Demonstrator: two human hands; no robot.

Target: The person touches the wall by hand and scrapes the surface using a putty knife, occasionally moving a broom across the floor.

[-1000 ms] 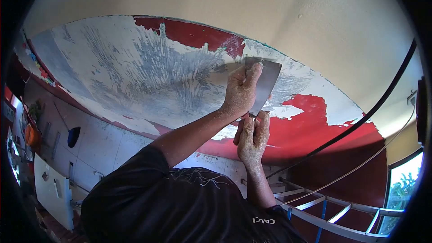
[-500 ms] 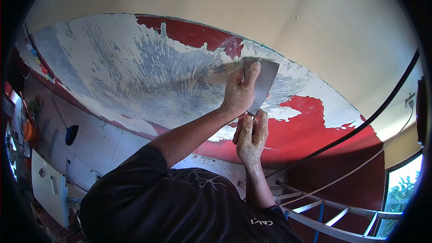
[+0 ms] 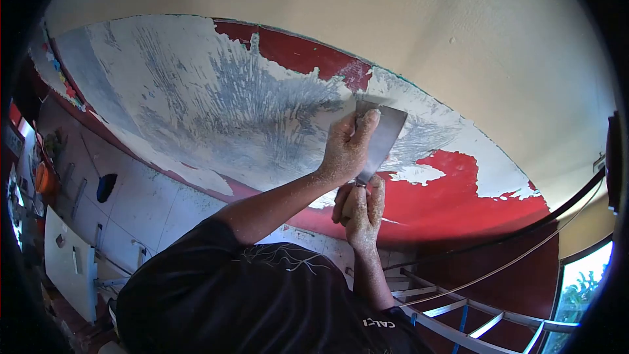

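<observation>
A wide metal putty knife (image 3: 385,132) lies against the curved wall surface, its broad blade edge toward the top. My left hand (image 3: 347,147) grips the blade along its left side, thumb on the near face; the fingers behind are mostly hidden. Below it, my right hand (image 3: 363,216) is closed round the handle, which is largely covered by the fingers. Pale dust and flakes coat both hands. Around the blade the wall shows streaked grey-white scraped patches (image 3: 255,105) and remaining red paint (image 3: 452,180).
Above the curved edge is a cream surface (image 3: 458,19). A black cable (image 3: 524,233) crosses at right, over a metal ladder (image 3: 472,328) near a window (image 3: 583,288). Lower left are a broom (image 3: 106,187), a white panel (image 3: 69,265) and an orange object (image 3: 46,179).
Both hands and the putty knife have moved a little down and left along the wall, still held the same way. The view has shifted slightly, and the black cable appears lower.
</observation>
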